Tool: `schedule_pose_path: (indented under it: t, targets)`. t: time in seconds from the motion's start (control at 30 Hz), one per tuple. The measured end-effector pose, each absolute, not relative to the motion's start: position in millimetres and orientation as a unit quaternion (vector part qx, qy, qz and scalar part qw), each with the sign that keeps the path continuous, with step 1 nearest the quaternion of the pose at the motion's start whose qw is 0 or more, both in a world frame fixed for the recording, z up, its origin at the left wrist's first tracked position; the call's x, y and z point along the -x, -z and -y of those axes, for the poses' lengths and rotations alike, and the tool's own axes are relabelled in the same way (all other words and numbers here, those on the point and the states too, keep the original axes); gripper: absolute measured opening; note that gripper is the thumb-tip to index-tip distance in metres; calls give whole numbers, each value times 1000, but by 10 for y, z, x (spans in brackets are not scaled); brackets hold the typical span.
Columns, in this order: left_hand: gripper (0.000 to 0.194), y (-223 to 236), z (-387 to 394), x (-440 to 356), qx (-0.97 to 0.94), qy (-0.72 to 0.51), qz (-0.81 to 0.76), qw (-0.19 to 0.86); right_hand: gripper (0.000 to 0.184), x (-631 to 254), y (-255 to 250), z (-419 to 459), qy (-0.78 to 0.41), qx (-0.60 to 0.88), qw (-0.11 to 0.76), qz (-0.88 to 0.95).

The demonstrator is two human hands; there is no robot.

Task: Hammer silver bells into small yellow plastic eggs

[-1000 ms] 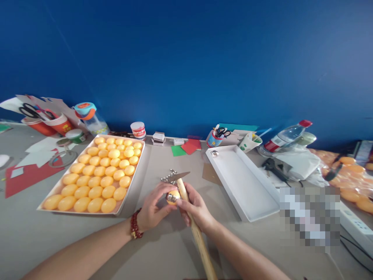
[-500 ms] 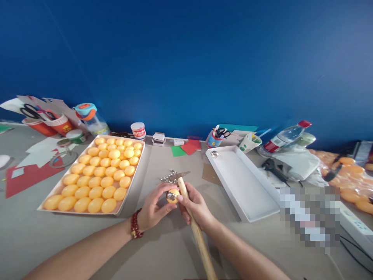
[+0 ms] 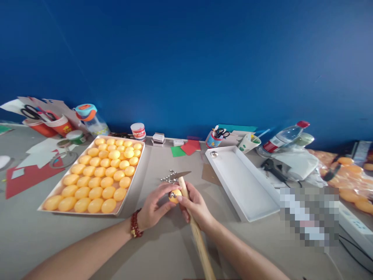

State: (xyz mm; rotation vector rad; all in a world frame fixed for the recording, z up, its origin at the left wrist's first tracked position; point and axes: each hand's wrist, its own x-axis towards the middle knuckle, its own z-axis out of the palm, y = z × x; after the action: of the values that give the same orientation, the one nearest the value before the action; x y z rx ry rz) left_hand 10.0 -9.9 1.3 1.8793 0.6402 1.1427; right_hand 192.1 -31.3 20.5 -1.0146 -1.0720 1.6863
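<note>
At the middle of the table, my left hand curls its fingers and thumb around an orange table tennis ball. Shiny silver metal pieces cover part of the ball's upper left. My right hand is closed around the wooden handle of a hammer, whose thin, pointed metal head lies just beyond the ball. The right thumb reaches the ball's right side. Just beyond my left fingertips lies a small heap of silver metal pieces, partly behind the hammer head.
To the left stands a shallow box filled with orange balls. A white tray on the right holds one silver-covered ball in its far corner. Cups, a bottle, a black glue gun and coloured paper lie around.
The ball has turned and shifted slightly right between my fingers, so less of its silver part shows. Both hands otherwise keep nearly the same place.
</note>
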Motion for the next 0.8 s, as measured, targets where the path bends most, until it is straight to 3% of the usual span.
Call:
schedule_pose_path:
  t: [0.23, 0.47, 0.67, 0.8]
  targets:
    - [35, 8, 119, -99, -721, -469, -286, 422, 44, -1901, -180, 299, -673, 414, 417, 449]
    - [25, 1, 16, -49, -673, -516, -369, 380, 24, -2011, -400, 372, -506, 482, 403, 591]
    - [25, 19, -54, -47, -672, -523, -374, 367, 24, -2085, -517, 425, -369, 496, 311, 721]
    - [25, 42, -48, -60, -669, -523, -368, 378, 24, -2072, -476, 400, -362, 506, 294, 726]
